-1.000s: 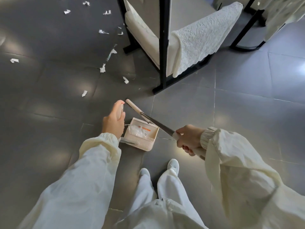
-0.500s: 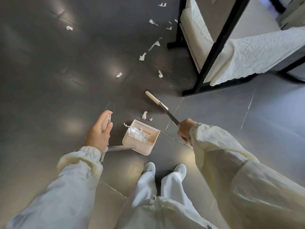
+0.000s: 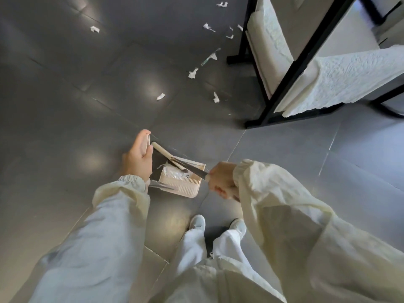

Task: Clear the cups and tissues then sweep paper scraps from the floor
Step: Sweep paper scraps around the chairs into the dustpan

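Cream dustpan (image 3: 185, 185) on floor (image 3: 65, 106) just beyond feet, left hand (image 3: 138, 159) curled round its handle, right hand (image 3: 219, 180) gripping broom (image 3: 166, 154) laid across it, paper scraps (image 3: 192, 73) scattered farther off, near black-framed chair (image 3: 269, 51).

Stretched both arms forward and down, the left straighter, the right bent at the elbow. Wrapped the left hand (image 3: 138, 159) round the top of the dustpan handle (image 3: 147, 142), thumb laid along it, pointing far. Clenched the right hand (image 3: 220, 180) on the broom handle (image 3: 193, 168), near the left hand but apart.
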Available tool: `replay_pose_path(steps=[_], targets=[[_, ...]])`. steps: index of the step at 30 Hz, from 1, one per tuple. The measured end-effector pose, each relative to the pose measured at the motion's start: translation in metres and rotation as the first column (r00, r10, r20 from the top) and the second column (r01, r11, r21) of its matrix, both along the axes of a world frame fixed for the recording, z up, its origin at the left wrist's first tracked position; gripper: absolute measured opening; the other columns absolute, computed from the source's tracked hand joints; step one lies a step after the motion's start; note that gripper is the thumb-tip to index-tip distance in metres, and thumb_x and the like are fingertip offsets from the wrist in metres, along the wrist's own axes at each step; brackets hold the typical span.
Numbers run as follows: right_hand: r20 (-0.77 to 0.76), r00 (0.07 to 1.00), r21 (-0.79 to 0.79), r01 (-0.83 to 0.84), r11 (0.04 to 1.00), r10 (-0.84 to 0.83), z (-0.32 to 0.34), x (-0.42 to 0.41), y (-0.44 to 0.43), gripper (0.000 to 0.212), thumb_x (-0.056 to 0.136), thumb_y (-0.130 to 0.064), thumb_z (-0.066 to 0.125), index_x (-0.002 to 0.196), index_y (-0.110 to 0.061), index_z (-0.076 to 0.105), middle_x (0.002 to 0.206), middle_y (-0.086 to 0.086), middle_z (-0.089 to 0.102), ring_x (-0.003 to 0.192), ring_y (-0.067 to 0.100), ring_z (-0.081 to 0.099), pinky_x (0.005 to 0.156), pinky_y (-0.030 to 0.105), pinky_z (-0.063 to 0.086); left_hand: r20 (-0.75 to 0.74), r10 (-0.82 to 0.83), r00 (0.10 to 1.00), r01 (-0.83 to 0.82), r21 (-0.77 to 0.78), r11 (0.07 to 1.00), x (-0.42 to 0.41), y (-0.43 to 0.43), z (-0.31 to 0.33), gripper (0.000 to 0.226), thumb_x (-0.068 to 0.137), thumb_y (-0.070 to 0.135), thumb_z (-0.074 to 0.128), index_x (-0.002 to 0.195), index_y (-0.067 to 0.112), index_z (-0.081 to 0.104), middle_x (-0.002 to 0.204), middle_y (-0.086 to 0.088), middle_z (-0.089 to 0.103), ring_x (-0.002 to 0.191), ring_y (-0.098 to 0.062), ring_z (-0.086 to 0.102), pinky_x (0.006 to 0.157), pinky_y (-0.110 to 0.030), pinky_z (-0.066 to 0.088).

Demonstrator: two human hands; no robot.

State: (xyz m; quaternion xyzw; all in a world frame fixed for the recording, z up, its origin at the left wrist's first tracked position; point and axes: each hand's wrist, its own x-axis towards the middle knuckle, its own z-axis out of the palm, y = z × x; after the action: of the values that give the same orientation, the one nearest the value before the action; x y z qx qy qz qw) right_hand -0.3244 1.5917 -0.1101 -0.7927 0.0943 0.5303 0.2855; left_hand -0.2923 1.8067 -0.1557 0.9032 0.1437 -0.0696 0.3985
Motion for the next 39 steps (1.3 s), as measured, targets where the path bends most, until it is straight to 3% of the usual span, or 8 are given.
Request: replay_pose_path(steps=[4, 8, 13, 17, 22, 30, 35, 39], targets=[[-0.010, 0.975, 0.030, 0.223, 0.974, -0.223, 0.006, 0.022, -0.013, 0.028, 0.083, -0.002, 0.050, 0.106, 0.007, 0.063, 0.074, 0.018, 0.052, 0.061, 0.024, 0.049, 0.059, 0.027, 0.042, 0.032, -0.049, 0.998, 0.050, -0.011, 0.999, 0.019, 0.001, 0.004, 0.037, 0.092, 0.023, 0.047, 0.118, 0.049, 0.049, 0.096, -0.023, 0.064, 0.082, -0.051, 0.057, 0.076, -0.052, 0.053], [0.111, 0.905, 0.075, 0.404, 0.912, -0.410, -0.006, 0.043, -0.034, 0.039, 0.086, 0.000, 0.053, 0.124, 0.006, 0.054, 0.063, 0.005, 0.052, 0.044, 0.011, 0.050, 0.033, 0.012, 0.039, 0.065, -0.093, 0.993, 0.094, -0.001, 0.996, 0.058, -0.007, 0.010, 0.035, 0.093, 0.020, 0.046, 0.116, 0.047, 0.048, 0.071, -0.008, 0.054, 0.053, -0.032, 0.051, 0.058, -0.036, 0.054], [0.227, 0.833, 0.031, 0.512, 0.858, -0.505, -0.033, 0.094, -0.083, 0.036, 0.085, -0.008, 0.056, 0.121, -0.004, 0.057, 0.066, 0.001, 0.053, 0.047, 0.011, 0.054, 0.034, 0.014, 0.040, 0.091, -0.149, 0.985, 0.150, -0.003, 0.989, 0.123, -0.030, 0.006, 0.036, 0.092, 0.021, 0.047, 0.110, 0.052, 0.049, 0.060, 0.001, 0.050, 0.038, -0.017, 0.043, 0.044, -0.022, 0.041], [0.298, 0.798, -0.007, 0.550, 0.835, -0.524, -0.056, 0.141, -0.132, 0.017, 0.086, -0.010, 0.055, 0.102, -0.016, 0.053, 0.066, -0.002, 0.054, 0.049, 0.010, 0.055, 0.036, 0.017, 0.042, 0.088, -0.207, 0.974, 0.207, 0.007, 0.978, 0.182, -0.062, 0.003, 0.037, 0.092, 0.021, 0.048, 0.109, 0.055, 0.050, 0.055, -0.001, 0.047, 0.037, -0.021, 0.043, 0.046, -0.029, 0.046], [0.279, 0.773, 0.000, 0.594, 0.805, -0.570, -0.074, 0.197, -0.179, 0.008, 0.087, -0.009, 0.055, 0.089, -0.013, 0.049, 0.069, -0.002, 0.053, 0.057, 0.012, 0.055, 0.052, 0.026, 0.050, 0.060, -0.291, 0.955, 0.290, 0.023, 0.957, 0.250, -0.105, 0.004, 0.037, 0.093, 0.018, 0.048, 0.113, 0.050, 0.048, 0.067, -0.010, 0.051, 0.069, -0.048, 0.055, 0.066, -0.048, 0.054], [0.143, 0.775, 0.024, 0.619, 0.785, -0.615, -0.080, 0.274, -0.208, 0.036, 0.090, 0.007, 0.049, 0.064, -0.017, 0.042, 0.063, 0.000, 0.043, 0.053, 0.009, 0.042, 0.050, 0.021, 0.041, 0.005, -0.381, 0.925, 0.377, 0.121, 0.918, 0.342, -0.148, -0.001, 0.035, 0.093, 0.028, 0.052, 0.119, 0.051, 0.045, 0.065, -0.002, 0.051, 0.069, -0.042, 0.060, 0.065, -0.041, 0.055], [0.126, 0.812, -0.062, 0.580, 0.812, -0.570, -0.091, 0.295, -0.216, 0.012, 0.095, 0.001, 0.040, 0.097, -0.011, 0.043, 0.068, 0.003, 0.037, 0.054, 0.013, 0.037, 0.027, 0.011, 0.032, 0.017, -0.410, 0.912, 0.403, 0.163, 0.901, 0.373, -0.145, -0.007, 0.040, 0.091, 0.022, 0.056, 0.122, 0.044, 0.046, 0.073, -0.005, 0.055, 0.068, -0.041, 0.058, 0.066, -0.041, 0.054], [0.083, 0.821, 0.007, 0.566, 0.824, -0.564, -0.082, 0.296, -0.198, 0.023, 0.096, -0.001, 0.037, 0.114, -0.014, 0.034, 0.077, 0.000, 0.037, 0.057, 0.005, 0.037, 0.039, 0.008, 0.038, 0.018, -0.408, 0.913, 0.404, 0.109, 0.908, 0.402, -0.127, -0.008, 0.040, 0.092, 0.018, 0.052, 0.115, 0.051, 0.045, 0.072, -0.008, 0.051, 0.076, -0.046, 0.057, 0.059, -0.044, 0.055]])
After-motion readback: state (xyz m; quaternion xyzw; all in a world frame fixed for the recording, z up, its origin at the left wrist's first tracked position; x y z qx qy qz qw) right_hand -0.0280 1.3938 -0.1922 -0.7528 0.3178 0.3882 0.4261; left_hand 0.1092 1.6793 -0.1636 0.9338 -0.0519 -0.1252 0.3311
